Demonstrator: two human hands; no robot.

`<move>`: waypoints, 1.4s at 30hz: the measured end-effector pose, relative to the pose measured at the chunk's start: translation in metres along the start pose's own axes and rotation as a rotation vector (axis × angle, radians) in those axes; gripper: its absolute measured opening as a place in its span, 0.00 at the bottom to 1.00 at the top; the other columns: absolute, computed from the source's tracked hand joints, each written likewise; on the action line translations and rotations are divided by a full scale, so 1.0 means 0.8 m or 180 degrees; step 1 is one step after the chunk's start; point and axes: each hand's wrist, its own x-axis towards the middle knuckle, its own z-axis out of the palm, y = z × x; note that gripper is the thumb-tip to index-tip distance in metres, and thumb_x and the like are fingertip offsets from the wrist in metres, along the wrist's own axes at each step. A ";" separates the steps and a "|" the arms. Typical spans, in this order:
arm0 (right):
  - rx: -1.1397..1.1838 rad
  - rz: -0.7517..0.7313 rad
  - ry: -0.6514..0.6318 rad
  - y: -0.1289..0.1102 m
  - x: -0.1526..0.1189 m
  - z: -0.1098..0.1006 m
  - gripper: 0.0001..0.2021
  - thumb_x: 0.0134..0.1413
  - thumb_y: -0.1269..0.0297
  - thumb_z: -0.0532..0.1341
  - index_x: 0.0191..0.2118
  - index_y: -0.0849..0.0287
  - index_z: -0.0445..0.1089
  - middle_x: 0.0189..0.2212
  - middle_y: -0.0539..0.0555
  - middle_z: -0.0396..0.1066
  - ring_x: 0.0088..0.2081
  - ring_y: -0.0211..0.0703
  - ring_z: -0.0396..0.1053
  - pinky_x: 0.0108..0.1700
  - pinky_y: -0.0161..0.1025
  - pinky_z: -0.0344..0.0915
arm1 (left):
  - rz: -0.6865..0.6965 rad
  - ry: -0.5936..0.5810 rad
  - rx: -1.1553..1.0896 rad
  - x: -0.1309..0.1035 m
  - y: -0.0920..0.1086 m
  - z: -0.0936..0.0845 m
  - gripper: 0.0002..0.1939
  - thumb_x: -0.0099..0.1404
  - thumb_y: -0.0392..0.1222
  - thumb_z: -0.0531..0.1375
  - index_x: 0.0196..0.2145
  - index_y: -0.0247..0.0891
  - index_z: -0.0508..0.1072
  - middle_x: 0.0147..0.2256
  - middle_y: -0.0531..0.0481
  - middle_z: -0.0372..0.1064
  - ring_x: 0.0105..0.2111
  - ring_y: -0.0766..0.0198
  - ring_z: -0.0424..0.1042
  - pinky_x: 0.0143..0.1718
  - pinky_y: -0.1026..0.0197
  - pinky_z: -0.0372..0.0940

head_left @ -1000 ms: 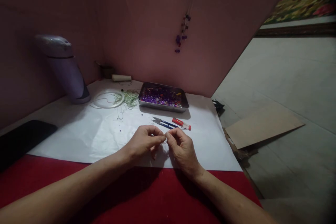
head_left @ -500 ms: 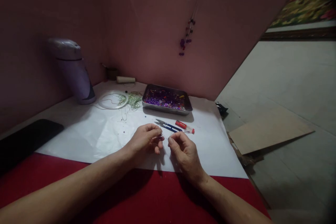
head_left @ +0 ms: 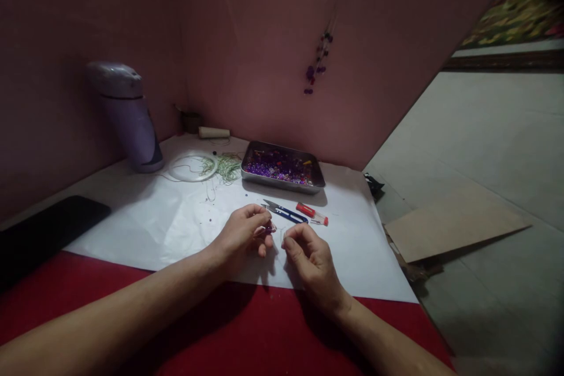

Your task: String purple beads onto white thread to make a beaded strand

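My left hand (head_left: 247, 229) pinches a small piece with purple beads (head_left: 264, 230) between thumb and fingers, over the white paper (head_left: 185, 229). Just to its right, my right hand (head_left: 311, 252) is closed in a pinch of thumb and forefinger, with a thin thread-like line near the tips; what it grips is too small to make out. Blue thread snips (head_left: 291, 213) lie just beyond the hands, beside a red and clear tool (head_left: 312, 213). Behind them stands a metal tray (head_left: 282, 183) of purple and mixed beads.
Green thread (head_left: 227, 167) and a white ring (head_left: 191, 168) lie left of the tray. A purple flask (head_left: 132, 123) stands at back left, a dark flat object (head_left: 53, 232) lies at left. Beaded strings (head_left: 319, 61) hang by the wall. Cardboard (head_left: 458, 220) rests beyond the table's right edge.
The view has shifted slightly. More of the purple beads shows at my left fingertips, and both hands keep nearly the same pose.
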 end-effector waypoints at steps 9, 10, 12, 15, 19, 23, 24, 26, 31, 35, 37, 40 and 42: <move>-0.0123 -0.0165 -0.0068 -0.002 0.001 -0.002 0.08 0.57 0.62 0.54 0.28 0.58 0.60 0.23 0.48 0.59 0.24 0.36 0.55 0.26 0.34 0.56 | 0.0112 0.0075 -0.0087 0.000 0.000 -0.001 0.08 0.56 0.40 0.59 0.28 0.37 0.61 0.24 0.51 0.65 0.15 0.71 0.65 0.12 0.70 0.51; -0.0134 -0.0177 -0.0076 -0.002 0.001 -0.002 0.08 0.57 0.62 0.54 0.28 0.58 0.60 0.23 0.48 0.59 0.24 0.36 0.55 0.26 0.34 0.56 | 0.0116 0.0084 -0.0090 0.000 0.001 0.000 0.08 0.56 0.40 0.59 0.28 0.37 0.61 0.24 0.51 0.65 0.15 0.71 0.65 0.12 0.70 0.51; -0.0141 -0.0202 -0.0094 -0.002 0.001 -0.002 0.08 0.57 0.63 0.53 0.28 0.58 0.60 0.23 0.48 0.59 0.24 0.36 0.56 0.26 0.34 0.56 | 0.0119 0.0098 -0.0107 -0.001 0.001 0.000 0.08 0.56 0.39 0.58 0.28 0.37 0.61 0.23 0.51 0.65 0.15 0.71 0.64 0.12 0.70 0.51; -0.0119 -0.0231 -0.0144 -0.001 0.000 -0.002 0.08 0.57 0.63 0.53 0.28 0.59 0.60 0.24 0.48 0.59 0.24 0.36 0.57 0.27 0.34 0.56 | 0.0139 0.0135 -0.0112 -0.001 0.002 -0.001 0.07 0.57 0.38 0.58 0.29 0.38 0.60 0.22 0.52 0.64 0.15 0.71 0.64 0.12 0.70 0.52; -0.0137 -0.0236 -0.0212 0.000 0.000 -0.002 0.08 0.58 0.63 0.53 0.29 0.58 0.60 0.24 0.49 0.59 0.25 0.37 0.57 0.27 0.35 0.56 | 0.0159 0.0172 -0.0140 0.001 0.002 -0.001 0.06 0.57 0.37 0.57 0.30 0.38 0.59 0.22 0.52 0.63 0.15 0.70 0.63 0.11 0.70 0.53; -0.0172 -0.0222 -0.0282 -0.001 -0.001 -0.003 0.08 0.58 0.62 0.52 0.29 0.58 0.60 0.24 0.49 0.59 0.25 0.37 0.57 0.27 0.35 0.56 | 0.0148 0.0177 -0.0171 0.002 0.000 -0.002 0.06 0.58 0.37 0.57 0.30 0.38 0.59 0.21 0.53 0.63 0.15 0.70 0.63 0.11 0.71 0.54; -0.0169 -0.0220 -0.0295 -0.002 -0.001 -0.003 0.09 0.59 0.62 0.52 0.29 0.59 0.60 0.24 0.49 0.59 0.25 0.37 0.57 0.27 0.35 0.56 | 0.0147 0.0179 -0.0180 0.002 0.000 -0.002 0.06 0.58 0.37 0.56 0.31 0.38 0.59 0.21 0.53 0.63 0.15 0.70 0.63 0.11 0.71 0.54; -0.0155 -0.0244 -0.0302 -0.003 -0.001 -0.003 0.09 0.59 0.62 0.52 0.29 0.59 0.60 0.25 0.49 0.59 0.25 0.37 0.57 0.28 0.35 0.57 | 0.0155 0.0185 -0.0201 0.002 -0.001 -0.002 0.06 0.58 0.36 0.57 0.31 0.39 0.59 0.21 0.53 0.63 0.15 0.69 0.63 0.11 0.71 0.54; -0.0177 -0.0218 -0.0193 0.000 0.000 -0.001 0.09 0.58 0.62 0.52 0.29 0.59 0.60 0.24 0.48 0.59 0.24 0.36 0.58 0.27 0.34 0.58 | 0.0195 0.0231 -0.0244 0.003 0.001 -0.003 0.06 0.58 0.36 0.56 0.30 0.38 0.59 0.21 0.53 0.63 0.14 0.69 0.63 0.10 0.71 0.54; -0.0508 0.0004 0.0315 0.006 0.004 -0.001 0.05 0.55 0.66 0.56 0.29 0.59 0.63 0.27 0.51 0.63 0.26 0.37 0.62 0.29 0.35 0.62 | 0.0322 0.0163 0.0021 0.003 0.001 -0.003 0.06 0.58 0.39 0.58 0.30 0.37 0.61 0.21 0.53 0.63 0.14 0.70 0.63 0.10 0.71 0.54; -0.0603 -0.0094 0.0614 0.005 0.005 -0.002 0.03 0.53 0.68 0.57 0.35 0.60 0.66 0.36 0.55 0.65 0.32 0.40 0.64 0.33 0.37 0.64 | 0.0400 0.0047 0.0236 0.002 -0.001 -0.002 0.08 0.57 0.41 0.59 0.30 0.37 0.62 0.21 0.54 0.62 0.14 0.69 0.63 0.10 0.70 0.55; -0.0561 -0.0433 0.0752 -0.001 0.003 0.000 0.11 0.54 0.69 0.56 0.44 0.59 0.67 0.46 0.59 0.63 0.40 0.44 0.65 0.40 0.40 0.65 | 0.0521 -0.0129 0.0564 -0.001 -0.003 -0.001 0.09 0.57 0.44 0.59 0.29 0.37 0.63 0.21 0.56 0.62 0.14 0.69 0.63 0.10 0.68 0.57; -0.0419 -0.0369 0.0521 -0.007 0.000 0.003 0.13 0.55 0.68 0.56 0.47 0.59 0.66 0.44 0.58 0.66 0.37 0.43 0.67 0.37 0.39 0.65 | 0.0595 -0.0213 0.0750 -0.003 -0.004 0.000 0.09 0.57 0.44 0.59 0.29 0.37 0.64 0.20 0.56 0.62 0.13 0.70 0.63 0.11 0.69 0.57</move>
